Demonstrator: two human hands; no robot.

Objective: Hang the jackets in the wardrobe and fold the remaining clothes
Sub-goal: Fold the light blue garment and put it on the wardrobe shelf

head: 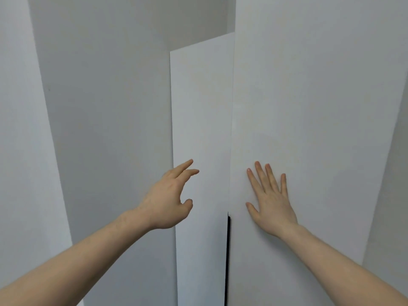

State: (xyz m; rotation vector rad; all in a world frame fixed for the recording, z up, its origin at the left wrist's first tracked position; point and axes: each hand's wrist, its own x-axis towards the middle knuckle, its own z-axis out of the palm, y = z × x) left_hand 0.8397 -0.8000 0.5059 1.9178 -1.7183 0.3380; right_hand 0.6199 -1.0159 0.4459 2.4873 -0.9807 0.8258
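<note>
From my head camera I see only white wardrobe doors, so I cannot tell how far the job has come: no jackets, hangers or other clothes are in view, and where they lie I cannot say. I judge I am at the wardrobe either opening or closing it, with hanging and folding unconfirmed. My right hand lies flat against the right door, fingers straight and slightly spread, palm pressed to the panel and holding nothing. My left hand reaches toward the narrower left door, fingers loosely extended with the thumb curled under, holding nothing; whether the fingertips touch the panel I cannot tell. A thin dark gap shows low between the two doors, below my right hand
</note>
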